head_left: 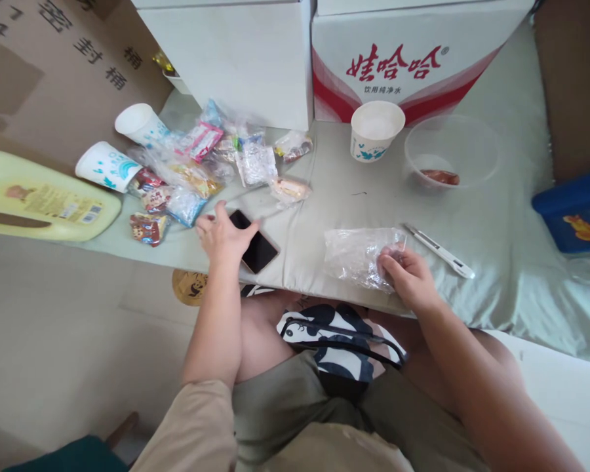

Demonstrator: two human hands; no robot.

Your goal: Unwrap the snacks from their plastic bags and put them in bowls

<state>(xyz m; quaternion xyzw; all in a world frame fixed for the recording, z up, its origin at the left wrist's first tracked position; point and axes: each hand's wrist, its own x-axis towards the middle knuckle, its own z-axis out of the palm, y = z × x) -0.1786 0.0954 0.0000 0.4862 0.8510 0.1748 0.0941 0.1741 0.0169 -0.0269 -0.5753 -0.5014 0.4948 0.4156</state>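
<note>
My left hand (226,237) rests at the left edge of a black smartphone (261,252), its fingers spread and the thumb across the screen. The phone lies flat near the front edge of the cloth-covered surface. My right hand (412,276) pinches the right end of a crumpled clear plastic bag (349,252), which lies on the cloth. Just beyond that hand is a white utility knife (440,250). Left of the phone, several wrapped snacks (191,177) lie in a heap, with a brown-and-yellow packet (149,229) nearest the front.
A paper cup (376,134) stands upright beside a clear plastic bowl (479,154) holding a reddish-brown piece (440,177). Two paper cups (109,166) lie tipped at left near a yellow jug (44,196). White boxes (255,59) line the back; a blue container (577,210) sits at right.
</note>
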